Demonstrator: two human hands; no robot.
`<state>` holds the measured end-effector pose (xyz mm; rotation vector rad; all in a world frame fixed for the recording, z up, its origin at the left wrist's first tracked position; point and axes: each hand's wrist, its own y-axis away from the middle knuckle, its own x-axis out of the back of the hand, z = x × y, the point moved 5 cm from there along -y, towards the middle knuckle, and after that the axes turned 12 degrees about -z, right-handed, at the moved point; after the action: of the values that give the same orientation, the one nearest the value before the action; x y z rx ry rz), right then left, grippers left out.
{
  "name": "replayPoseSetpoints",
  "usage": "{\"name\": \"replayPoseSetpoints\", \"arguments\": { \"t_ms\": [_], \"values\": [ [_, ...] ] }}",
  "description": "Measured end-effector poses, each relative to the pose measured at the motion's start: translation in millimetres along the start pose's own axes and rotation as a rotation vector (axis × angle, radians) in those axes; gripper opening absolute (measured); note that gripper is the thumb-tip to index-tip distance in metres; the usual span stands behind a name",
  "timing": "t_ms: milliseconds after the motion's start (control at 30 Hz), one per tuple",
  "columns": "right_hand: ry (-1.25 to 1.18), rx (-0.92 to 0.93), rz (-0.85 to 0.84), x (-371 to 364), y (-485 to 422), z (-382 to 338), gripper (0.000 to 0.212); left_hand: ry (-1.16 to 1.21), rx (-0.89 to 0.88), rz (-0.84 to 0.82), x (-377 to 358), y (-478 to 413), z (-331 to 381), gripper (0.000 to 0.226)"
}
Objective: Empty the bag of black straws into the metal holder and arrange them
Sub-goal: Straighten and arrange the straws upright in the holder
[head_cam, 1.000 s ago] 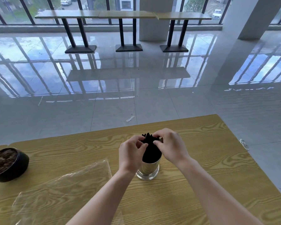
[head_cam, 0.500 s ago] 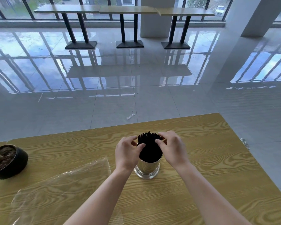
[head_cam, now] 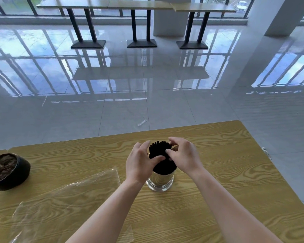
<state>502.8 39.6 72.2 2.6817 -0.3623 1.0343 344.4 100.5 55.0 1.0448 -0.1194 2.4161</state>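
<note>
Well off table edges, holder, hands gripping straws

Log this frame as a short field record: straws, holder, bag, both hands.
straws: black straws upright in holder, tops fanned
holder: metal holder standing on wooden table
bag: clear bag flat on table, left of holder, no straws visible inside
left hand: cups bundle's left side, thumb across front
right hand: pinches bundle's right side near top
other: dark bowl at table's left edge
</note>
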Motion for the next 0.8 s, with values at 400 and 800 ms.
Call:
{"name": "replayPoseSetpoints", "arguments": {
  "t_ms": [400,800],
  "values": [
    [-0.043,0.022,-0.123,-7.4,-10.7,0.2,0.057,0.275,-0.018,0.007,-0.2,-6.2,-8.1,0.021],
    [-0.223,-0.002,-0.147,-5.2,-15.6,-1.3,0.041,0.259,-0.057,-0.096,2.6,-13.2,1.5,0.004]
  ]
}}
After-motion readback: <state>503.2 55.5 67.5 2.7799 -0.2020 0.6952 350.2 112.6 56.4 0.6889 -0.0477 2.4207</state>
